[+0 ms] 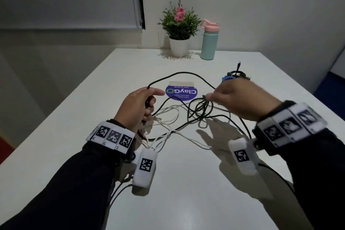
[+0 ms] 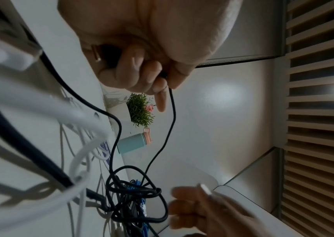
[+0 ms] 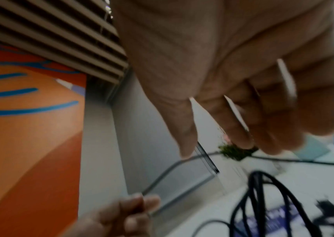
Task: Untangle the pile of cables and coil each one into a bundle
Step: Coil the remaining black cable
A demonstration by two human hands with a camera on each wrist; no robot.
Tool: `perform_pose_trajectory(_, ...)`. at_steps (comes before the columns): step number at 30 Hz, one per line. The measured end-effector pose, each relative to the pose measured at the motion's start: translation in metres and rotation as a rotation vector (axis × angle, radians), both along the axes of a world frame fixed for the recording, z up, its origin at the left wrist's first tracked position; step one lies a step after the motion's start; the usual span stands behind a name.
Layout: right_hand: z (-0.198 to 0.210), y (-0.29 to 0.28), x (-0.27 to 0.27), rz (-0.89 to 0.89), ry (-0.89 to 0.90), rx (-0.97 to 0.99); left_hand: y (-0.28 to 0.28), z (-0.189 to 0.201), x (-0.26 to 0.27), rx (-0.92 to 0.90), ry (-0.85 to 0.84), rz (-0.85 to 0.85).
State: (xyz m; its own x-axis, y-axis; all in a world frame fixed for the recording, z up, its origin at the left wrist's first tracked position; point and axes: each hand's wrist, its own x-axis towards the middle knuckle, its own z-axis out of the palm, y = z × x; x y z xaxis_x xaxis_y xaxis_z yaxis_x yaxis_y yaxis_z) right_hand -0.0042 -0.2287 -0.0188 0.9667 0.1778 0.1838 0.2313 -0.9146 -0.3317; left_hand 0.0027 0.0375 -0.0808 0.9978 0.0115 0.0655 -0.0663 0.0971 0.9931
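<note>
A black cable [image 1: 179, 73] and white cables [image 1: 168, 117] are seen on the white table [image 1: 186, 183], around a blue sticker [image 1: 182, 93]. Behind the sticker, pink flowers [image 1: 179, 14], a white pot [image 1: 178, 46] and a mint bottle [image 1: 208, 45] with a pink lid [image 1: 210, 25] are shown.

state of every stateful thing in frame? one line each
Black cable: part lifted, knotted in loops at the right hand.
White cable: loose on the table, uncoiled.
Blue cable: bunched behind the right hand.
Bottle: upright, lid closed.
Left hand: grips black cable.
Right hand: pinches black cable.
</note>
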Motion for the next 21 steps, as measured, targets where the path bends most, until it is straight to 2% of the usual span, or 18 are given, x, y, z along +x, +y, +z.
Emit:
perform_pose_trajectory(2,-0.004,0.017,0.013,-0.021,0.195,-0.19,0.0,-0.001,0.0,-0.029,0.003,-0.038)
perform_pose_trajectory(3,-0.008,0.023,0.019,-0.016,0.235,-0.177,0.001,-0.002,0.0,-0.045,-0.004,-0.053)
perform_pose_trajectory(4,-0.012,0.026,0.024,0.01,0.257,-0.059,0.001,-0.001,0.0,-0.06,-0.016,-0.061)
perform_pose_trajectory(7,-0.018,0.02,0.031,0.147,0.266,0.651,0.001,0.004,-0.004,-0.053,-0.08,-0.033)
perform_pose_trajectory(9,-0.016,0.014,0.025,0.308,0.268,1.058,-0.004,0.011,-0.01,0.036,-0.123,-0.004)
perform_pose_trajectory(11,-0.015,0.013,0.013,0.48,0.302,1.263,-0.012,0.017,-0.016,0.093,-0.15,-0.068)
perform_pose_trajectory(15,-0.022,0.027,-0.011,0.623,0.289,1.181,-0.021,0.021,-0.021,0.1,-0.204,-0.221)
perform_pose_trajectory(18,-0.028,0.034,-0.018,0.595,0.288,1.193,-0.022,0.016,-0.02,0.236,-0.23,-0.17)
perform_pose_trajectory(21,-0.031,0.032,-0.019,0.547,0.239,1.125,-0.021,0.013,-0.017,0.324,-0.257,-0.082)
